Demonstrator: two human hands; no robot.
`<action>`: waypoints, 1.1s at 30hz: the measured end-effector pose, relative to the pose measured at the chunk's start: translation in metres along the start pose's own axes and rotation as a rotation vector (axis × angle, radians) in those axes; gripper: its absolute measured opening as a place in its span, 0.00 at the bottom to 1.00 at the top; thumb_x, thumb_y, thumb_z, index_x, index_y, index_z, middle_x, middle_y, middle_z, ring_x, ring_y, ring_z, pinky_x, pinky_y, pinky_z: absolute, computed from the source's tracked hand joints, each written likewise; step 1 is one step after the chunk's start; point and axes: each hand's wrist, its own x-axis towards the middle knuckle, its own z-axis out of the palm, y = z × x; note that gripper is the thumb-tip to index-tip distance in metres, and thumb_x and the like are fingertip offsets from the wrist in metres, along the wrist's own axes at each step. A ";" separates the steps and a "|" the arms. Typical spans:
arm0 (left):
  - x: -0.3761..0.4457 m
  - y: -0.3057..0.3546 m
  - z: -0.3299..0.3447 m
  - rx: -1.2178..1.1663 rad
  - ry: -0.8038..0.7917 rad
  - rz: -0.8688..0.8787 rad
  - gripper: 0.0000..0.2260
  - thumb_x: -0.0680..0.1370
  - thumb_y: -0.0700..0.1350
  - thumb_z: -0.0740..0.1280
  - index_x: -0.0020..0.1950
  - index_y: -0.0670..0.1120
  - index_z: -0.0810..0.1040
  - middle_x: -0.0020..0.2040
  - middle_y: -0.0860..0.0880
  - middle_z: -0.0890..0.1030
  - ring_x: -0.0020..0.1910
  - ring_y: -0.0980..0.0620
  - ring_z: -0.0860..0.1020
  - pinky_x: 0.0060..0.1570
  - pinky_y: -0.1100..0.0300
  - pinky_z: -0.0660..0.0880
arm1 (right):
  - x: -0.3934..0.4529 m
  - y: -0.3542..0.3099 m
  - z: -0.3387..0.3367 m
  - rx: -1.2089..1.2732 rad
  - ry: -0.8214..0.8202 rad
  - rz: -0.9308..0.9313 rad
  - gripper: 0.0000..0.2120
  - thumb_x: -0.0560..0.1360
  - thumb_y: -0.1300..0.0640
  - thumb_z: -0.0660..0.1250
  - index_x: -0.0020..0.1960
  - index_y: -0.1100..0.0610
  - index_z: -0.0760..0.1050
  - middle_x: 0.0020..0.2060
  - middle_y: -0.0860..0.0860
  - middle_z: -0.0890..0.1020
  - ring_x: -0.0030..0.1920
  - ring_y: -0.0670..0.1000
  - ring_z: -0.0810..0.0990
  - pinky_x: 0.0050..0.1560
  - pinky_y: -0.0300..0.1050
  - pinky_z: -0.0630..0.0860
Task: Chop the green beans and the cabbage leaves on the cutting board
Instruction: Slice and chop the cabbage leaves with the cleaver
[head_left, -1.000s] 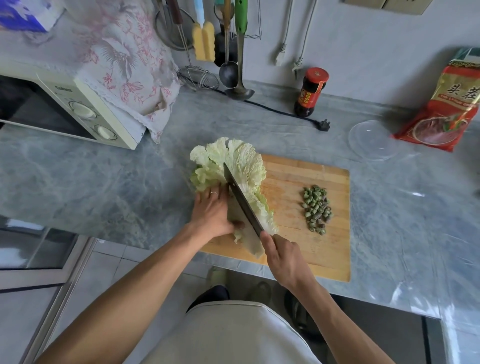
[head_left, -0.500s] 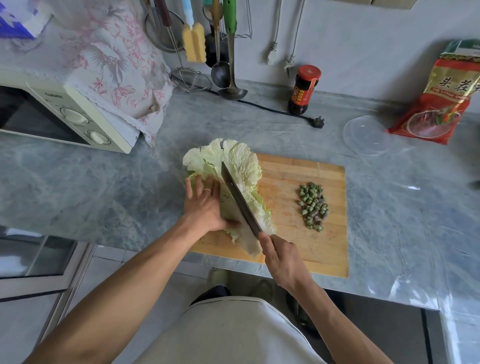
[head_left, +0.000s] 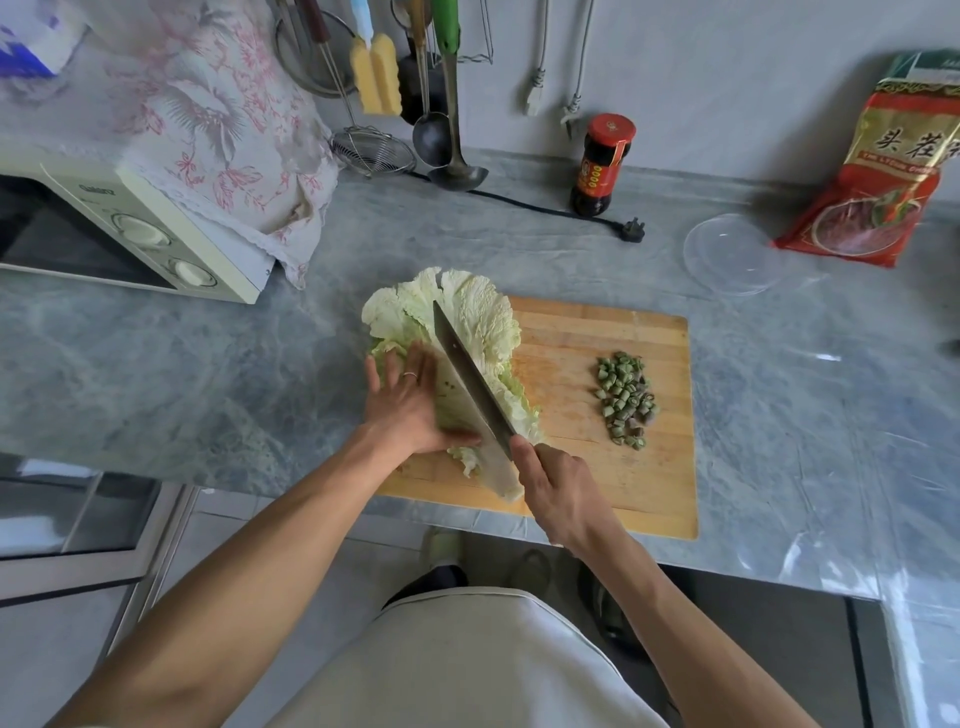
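Pressing flat with straight fingers, the left hand (head_left: 410, 402) lay on the pale green cabbage leaves (head_left: 467, 332), a thin ring visible on one finger. The right hand (head_left: 558, 486) gripped the handle of a broad steel cleaver (head_left: 470, 395), its fingers curled round it; the blade stood on edge along the leaves, just beside the left hand's fingers. The leaves lay over the left end of the rectangular wooden cutting board (head_left: 623, 478), their frilly tops spilling past its far left corner onto the grey marbled worktop (head_left: 208, 374). A small heap of chopped green beans (head_left: 626, 399) sat towards the board's right end, well apart from the blade. The board rested at the worktop's near edge. Further off stood a cream microwave oven (head_left: 135, 234) at the left edge, a dark sauce bottle with a red cap (head_left: 602, 165) by the back wall, a clear round plastic lid (head_left: 732, 254), and a red food packet (head_left: 883, 176) in the far right corner.
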 end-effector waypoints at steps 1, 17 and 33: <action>0.000 0.001 0.000 0.000 0.002 0.001 0.65 0.60 0.83 0.59 0.80 0.43 0.37 0.81 0.41 0.39 0.79 0.35 0.43 0.73 0.33 0.40 | 0.002 -0.001 0.000 -0.007 -0.012 0.016 0.29 0.84 0.43 0.49 0.39 0.66 0.69 0.31 0.60 0.72 0.32 0.62 0.69 0.36 0.55 0.70; 0.001 0.000 0.002 -0.032 -0.002 0.018 0.63 0.63 0.81 0.61 0.80 0.44 0.35 0.81 0.41 0.38 0.79 0.34 0.45 0.74 0.33 0.42 | 0.025 -0.009 0.009 -0.183 -0.111 0.081 0.28 0.81 0.39 0.45 0.44 0.60 0.71 0.33 0.54 0.73 0.38 0.56 0.74 0.42 0.42 0.67; 0.003 -0.002 0.010 -0.129 0.022 0.022 0.62 0.63 0.80 0.61 0.81 0.46 0.36 0.81 0.43 0.38 0.79 0.35 0.46 0.74 0.33 0.44 | 0.039 -0.026 0.013 -0.130 -0.123 0.049 0.25 0.85 0.44 0.47 0.42 0.60 0.69 0.32 0.56 0.74 0.34 0.59 0.75 0.34 0.50 0.72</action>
